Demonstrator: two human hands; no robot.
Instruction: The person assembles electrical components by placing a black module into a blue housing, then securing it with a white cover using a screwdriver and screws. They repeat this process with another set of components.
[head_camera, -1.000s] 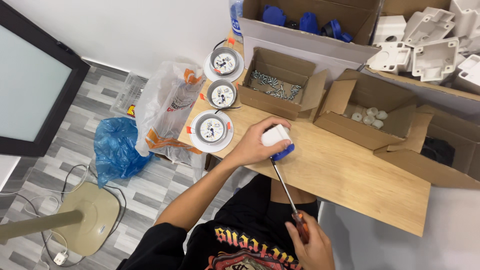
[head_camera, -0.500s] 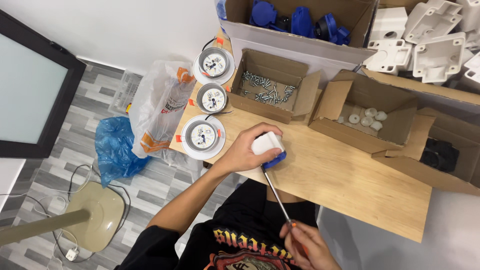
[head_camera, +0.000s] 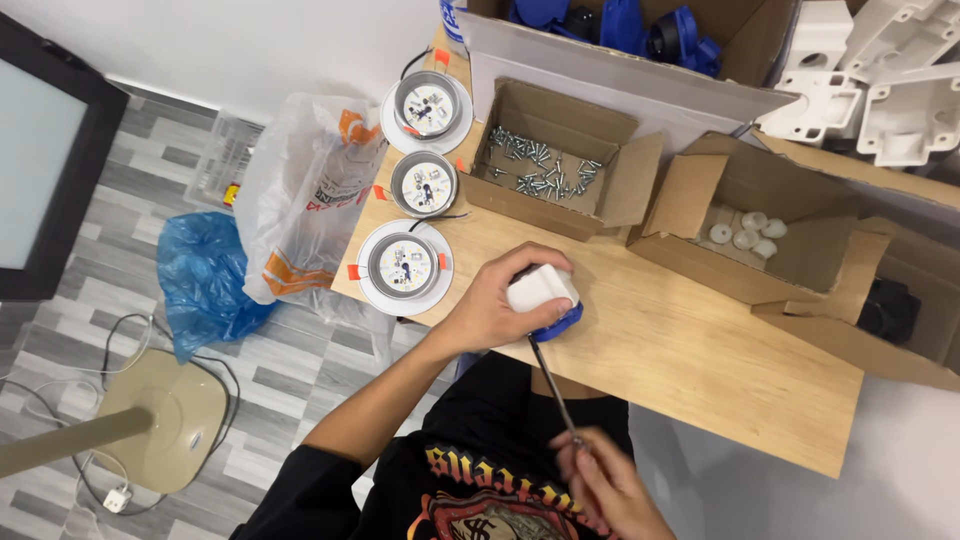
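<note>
My left hand (head_camera: 497, 300) grips a small white and blue plastic block (head_camera: 545, 299) against the near edge of the wooden table (head_camera: 690, 350). My right hand (head_camera: 608, 488) is low in the view, closed around the handle end of a thin screwdriver (head_camera: 552, 388). The shaft runs up from that hand to the blue underside of the block. The handle itself is hidden in my fingers. Three round white lamp fittings (head_camera: 404, 267) lie in a row to the left of my left hand.
An open carton of loose screws (head_camera: 545, 165) stands behind the block. Another carton (head_camera: 745, 232) holds small white round parts. A box of blue parts (head_camera: 640, 25) and white plastic housings (head_camera: 880, 90) sit at the back. Plastic bags (head_camera: 300, 200) hang off the table's left side.
The view has shifted, so the table appears higher. My right hand has slid down and away along the screwdriver. My left hand keeps its grip on the block.
</note>
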